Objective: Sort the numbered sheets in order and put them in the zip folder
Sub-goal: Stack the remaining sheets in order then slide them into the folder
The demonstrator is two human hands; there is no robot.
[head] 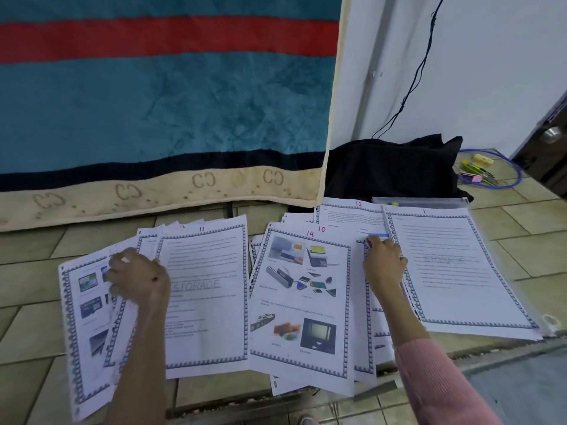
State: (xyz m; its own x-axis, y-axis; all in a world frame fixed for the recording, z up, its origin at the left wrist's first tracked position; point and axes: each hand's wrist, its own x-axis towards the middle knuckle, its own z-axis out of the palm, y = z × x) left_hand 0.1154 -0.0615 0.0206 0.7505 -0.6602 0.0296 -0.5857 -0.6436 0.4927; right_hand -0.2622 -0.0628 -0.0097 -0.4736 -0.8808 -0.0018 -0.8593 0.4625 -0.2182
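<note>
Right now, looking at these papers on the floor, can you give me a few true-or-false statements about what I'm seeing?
1. The sheet marked 1 lies furthest right. True.
2. The sheet marked 14 carries only text. False: it shows pictures of devices.
3. The left hand grips a fanned bunch of sheets. True.
4. The right hand rests on the sheet marked 11. False: it touches papers beside sheet 1.
5. The blanket behind is plain green. False: teal with a red stripe.

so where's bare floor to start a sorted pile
Bare tile lies between the blanket and the left sheets, and more right of sheet 1. The middle is crowded: sheet 14 overlaps others.
</note>
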